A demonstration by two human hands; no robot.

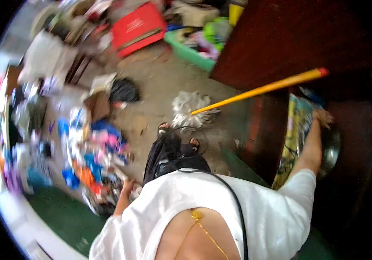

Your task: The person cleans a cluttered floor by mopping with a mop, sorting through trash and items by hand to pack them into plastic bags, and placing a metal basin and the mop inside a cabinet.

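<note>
My right hand [323, 117] reaches out at the right, its fingers apart, over the top of a yellow patterned item [289, 138] beside a round metal bowl [331, 149]. My left hand [128, 186] hangs low at the left, near a heap of colourful bags and cloth [95, 156]; its fingers are blurred, and whether it holds anything cannot be made out. In front of my feet lies a white mop head [188, 108]. Its yellow handle [264, 89] with a red tip slants up to the right.
Dark red wooden furniture [298, 39] fills the right side. At the top are a red box [137, 27] and a green bin [188, 53] of mixed items. A black bag [124, 90] and white sacks [45, 58] lie to the left.
</note>
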